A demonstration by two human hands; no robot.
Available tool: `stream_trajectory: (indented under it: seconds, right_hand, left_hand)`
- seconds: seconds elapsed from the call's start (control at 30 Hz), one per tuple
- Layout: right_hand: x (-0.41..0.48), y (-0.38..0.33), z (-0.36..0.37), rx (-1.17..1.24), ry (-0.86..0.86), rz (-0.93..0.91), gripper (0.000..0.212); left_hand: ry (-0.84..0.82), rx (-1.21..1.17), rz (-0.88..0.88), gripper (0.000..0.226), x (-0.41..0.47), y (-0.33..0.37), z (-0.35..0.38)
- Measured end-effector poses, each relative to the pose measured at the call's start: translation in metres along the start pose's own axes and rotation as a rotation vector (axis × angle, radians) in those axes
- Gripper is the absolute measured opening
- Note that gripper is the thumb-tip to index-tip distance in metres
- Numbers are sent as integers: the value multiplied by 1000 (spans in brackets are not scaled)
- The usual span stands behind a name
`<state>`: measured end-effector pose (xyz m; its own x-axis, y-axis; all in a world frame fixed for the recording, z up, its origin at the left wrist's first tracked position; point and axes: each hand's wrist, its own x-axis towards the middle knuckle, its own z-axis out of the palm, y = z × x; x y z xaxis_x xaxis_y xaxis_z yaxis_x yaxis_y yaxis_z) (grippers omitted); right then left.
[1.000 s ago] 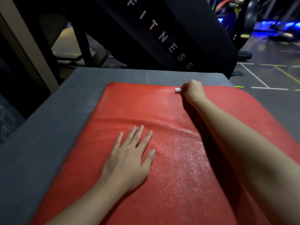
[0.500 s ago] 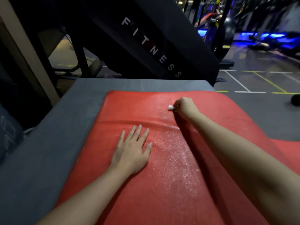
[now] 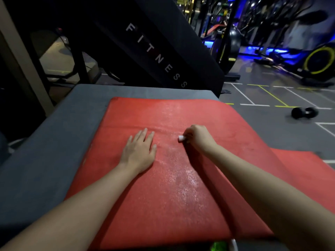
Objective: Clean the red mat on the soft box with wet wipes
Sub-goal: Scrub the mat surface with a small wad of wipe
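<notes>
A red mat [image 3: 163,196] lies across the top of a grey soft box [image 3: 45,160] and hangs off its right side. A wet sheen runs down the mat's middle. My left hand [image 3: 139,151] rests flat on the mat, fingers straight and pointing away from me. To its right, my right hand [image 3: 197,137] grips a small bunched white wet wipe [image 3: 181,138], which sticks out at the hand's left and touches the mat near a crease across it.
A black slanted panel [image 3: 163,57] lettered FITNESS rises behind the box. A black dumbbell [image 3: 304,112] lies on the grey marked floor at right, with exercise machines [image 3: 317,60] beyond. A green and white object [image 3: 223,246] peeks out at the bottom edge.
My right hand has drawn the wipe back toward me from the mat's far edge to its middle. The left hand has stayed flat on the mat. The view has tilted up.
</notes>
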<state>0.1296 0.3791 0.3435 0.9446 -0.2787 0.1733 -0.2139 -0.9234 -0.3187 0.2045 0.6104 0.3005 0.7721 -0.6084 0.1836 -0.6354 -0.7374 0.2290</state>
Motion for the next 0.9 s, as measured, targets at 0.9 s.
stream_trajectory:
  seconds: [0.9]
  right_hand:
    - [-109,-40,-22,10,-195,104,18]
  left_hand:
    - [-224,48,71,65,-80,13,-12]
